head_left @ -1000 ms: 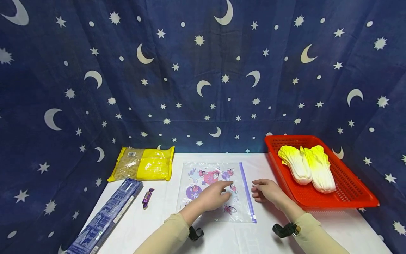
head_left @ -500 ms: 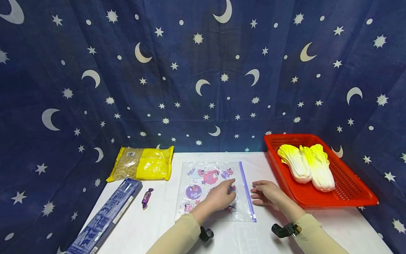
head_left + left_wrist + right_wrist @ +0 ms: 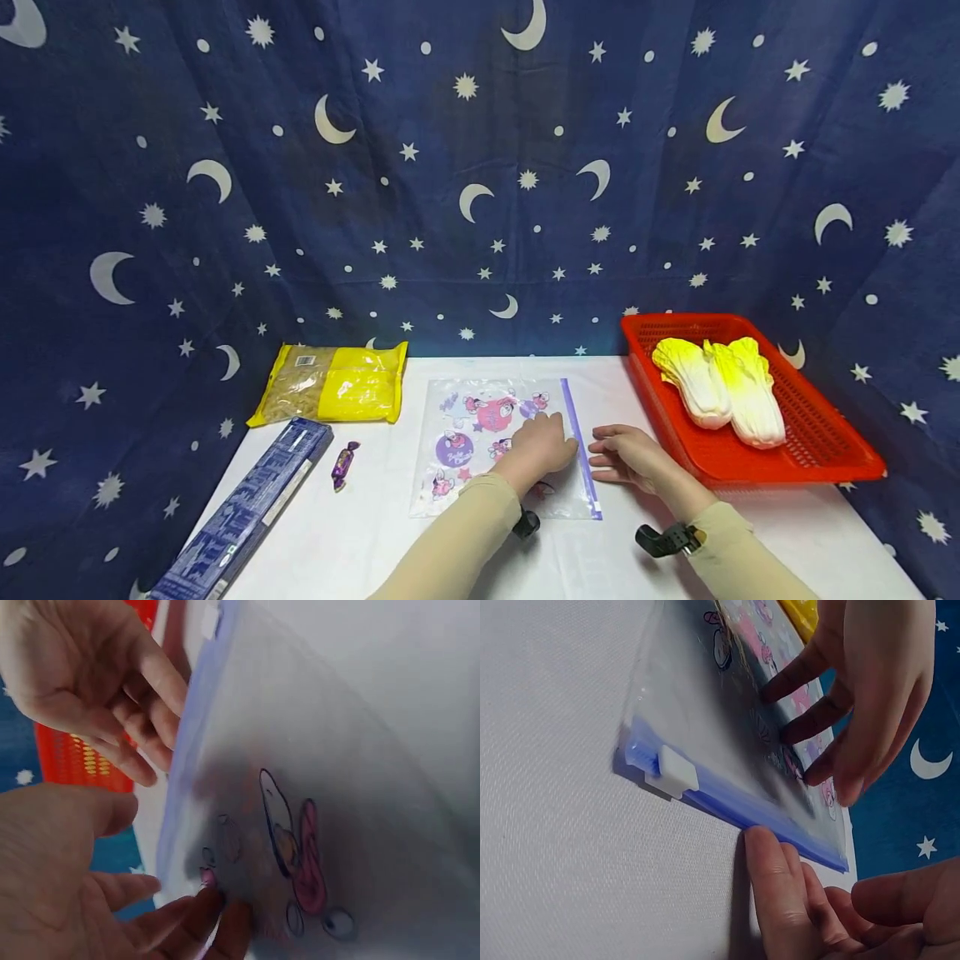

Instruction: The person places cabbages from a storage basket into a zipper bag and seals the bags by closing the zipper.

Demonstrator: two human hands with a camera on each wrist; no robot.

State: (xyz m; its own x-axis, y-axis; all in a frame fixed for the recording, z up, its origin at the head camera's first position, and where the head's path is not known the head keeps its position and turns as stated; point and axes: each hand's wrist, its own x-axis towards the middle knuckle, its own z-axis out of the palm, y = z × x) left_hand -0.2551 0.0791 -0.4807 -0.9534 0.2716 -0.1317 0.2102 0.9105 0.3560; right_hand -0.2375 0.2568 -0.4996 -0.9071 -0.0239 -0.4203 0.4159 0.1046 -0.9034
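Note:
A clear zip bag with pink and purple cartoon prints lies flat on the white table. Its purple zip strip runs along the right side, and a white slider sits near the strip's front end. My left hand is over the bag just left of the strip; in the right wrist view its spread fingertips reach down to the plastic. On the other side, my right hand rests with loosely bent fingers, index fingertip right at the strip's outer edge. Neither hand grips anything.
To the right stands a red basket with two Chinese cabbages. A yellow packet lies at the back left, a long blue box in front of it, and a purple wrapped candy beside the box. A starry curtain hangs behind.
My left hand has moved right across the bag toward the zip strip, and its fingers now point down at the plastic. The right hand has stayed almost in place beside the strip.

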